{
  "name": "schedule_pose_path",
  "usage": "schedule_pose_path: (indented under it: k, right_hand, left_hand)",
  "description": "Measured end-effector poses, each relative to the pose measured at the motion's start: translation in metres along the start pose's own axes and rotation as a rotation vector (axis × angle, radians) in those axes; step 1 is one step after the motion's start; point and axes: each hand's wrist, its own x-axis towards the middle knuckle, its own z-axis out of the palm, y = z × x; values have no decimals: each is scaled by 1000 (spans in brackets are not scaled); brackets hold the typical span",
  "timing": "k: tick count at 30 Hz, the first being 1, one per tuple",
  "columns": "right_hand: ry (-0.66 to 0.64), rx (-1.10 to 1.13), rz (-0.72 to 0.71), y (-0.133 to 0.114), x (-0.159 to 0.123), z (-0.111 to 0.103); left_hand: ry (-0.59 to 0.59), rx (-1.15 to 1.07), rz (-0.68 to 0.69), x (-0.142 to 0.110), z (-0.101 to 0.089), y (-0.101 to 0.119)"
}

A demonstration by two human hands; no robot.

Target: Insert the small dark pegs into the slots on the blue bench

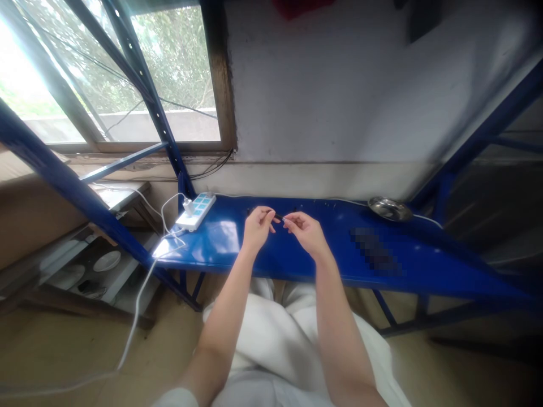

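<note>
Above the blue tabletop (280, 254), my left hand (258, 227) is closed on a slim, dark, pen-like stick (278, 216). One end of the stick pokes out past the far side of that hand. My right hand (306, 232) pinches the stick's other end between thumb and fingertips. The two hands are close together, and the stick spans the small gap between them. Fingers cover most of it, so its exact kind cannot be made out.
A white power strip (196, 212) with a plug and cable lies at the left end. To the right are a shiny metal dish (389, 208) and a blurred-out dark object (375, 251). Tiny bits lie near the wall. Blue frame posts (144, 85) rise at the left.
</note>
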Motion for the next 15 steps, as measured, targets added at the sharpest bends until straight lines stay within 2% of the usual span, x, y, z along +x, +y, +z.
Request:
schedule_pose_path:
  k: [2,5,9,12,15]
  right_hand:
    - [1,-27,1,3,0,-3]
    - [93,7,-12,9,2,-6]
    - [221,47,-83,11,6,1]
    - [198,-4,-103,10,9,11]
    - [151,-38,-87,12,11,18]
  left_hand:
    - [26,-11,-11,1,-4,0]
    - [47,-24,-51,3,-9,-3]
    - [-45,-4,-82,5,-8,-7]
    - [-76,-8,-69,6,-1,-11]
    - [-56,-16,-60,8,3,-14]
